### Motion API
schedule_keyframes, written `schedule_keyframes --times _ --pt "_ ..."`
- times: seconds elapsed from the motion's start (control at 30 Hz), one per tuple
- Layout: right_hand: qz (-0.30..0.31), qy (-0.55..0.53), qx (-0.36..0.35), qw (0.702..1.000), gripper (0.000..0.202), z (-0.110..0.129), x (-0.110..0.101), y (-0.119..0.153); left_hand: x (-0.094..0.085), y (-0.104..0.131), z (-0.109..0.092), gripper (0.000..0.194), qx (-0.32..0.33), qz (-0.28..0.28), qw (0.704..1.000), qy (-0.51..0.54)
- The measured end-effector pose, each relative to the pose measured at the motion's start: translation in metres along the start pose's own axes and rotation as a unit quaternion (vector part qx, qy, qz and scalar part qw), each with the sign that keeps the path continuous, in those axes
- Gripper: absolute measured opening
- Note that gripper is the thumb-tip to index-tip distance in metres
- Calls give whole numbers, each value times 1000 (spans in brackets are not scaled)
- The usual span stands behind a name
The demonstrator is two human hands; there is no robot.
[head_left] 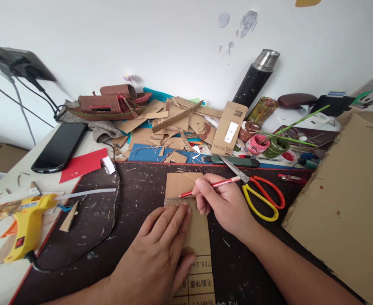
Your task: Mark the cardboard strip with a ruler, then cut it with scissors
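A narrow strip of brown cardboard (197,237) with printed text at its near end lies on the dark mat. My left hand (161,245) rests flat on it, fingers stretched out together. Just beyond those fingertips runs what looks like a clear ruler edge (172,200), mostly hidden under the hand. Between the fingers of my right hand (227,203) is a red pencil (216,184), its tip at the cardboard near that edge. Right of this hand lie scissors (262,192) with one orange and one yellow handle, blades apart.
A yellow glue gun (30,224) and a black phone (59,147) lie left. Cardboard scraps (173,120), a model boat (105,106) and a green utility knife (235,161) are behind. Paint jars (258,144) and a black flask (252,82) stand back right, near a large cardboard piece (348,190).
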State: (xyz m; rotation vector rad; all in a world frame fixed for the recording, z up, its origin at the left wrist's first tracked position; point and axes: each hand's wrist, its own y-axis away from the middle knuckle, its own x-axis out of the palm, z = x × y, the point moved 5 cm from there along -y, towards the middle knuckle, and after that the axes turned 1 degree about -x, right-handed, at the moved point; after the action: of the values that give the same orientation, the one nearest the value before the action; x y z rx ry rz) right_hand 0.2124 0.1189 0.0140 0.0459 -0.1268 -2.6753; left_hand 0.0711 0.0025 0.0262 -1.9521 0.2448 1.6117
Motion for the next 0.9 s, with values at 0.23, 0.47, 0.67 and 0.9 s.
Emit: schedule_keyframes --times 0.23,0.47,0.67,0.9 --pt "10 -11 -3 1000 50 1 0 -1 -1 0 1 56 -1 2 1000 0" --pt "7 -15 -2 1000 50 1 1 0 -1 -1 0 56 0 -2 1000 -4" --pt "2 -35 -5 999 49 0 0 -1 0 0 0 58 0 3 1000 -1" --pt "4 -27 0 1000 51 0 0 -1 0 1 1 57 2 1 1000 1"
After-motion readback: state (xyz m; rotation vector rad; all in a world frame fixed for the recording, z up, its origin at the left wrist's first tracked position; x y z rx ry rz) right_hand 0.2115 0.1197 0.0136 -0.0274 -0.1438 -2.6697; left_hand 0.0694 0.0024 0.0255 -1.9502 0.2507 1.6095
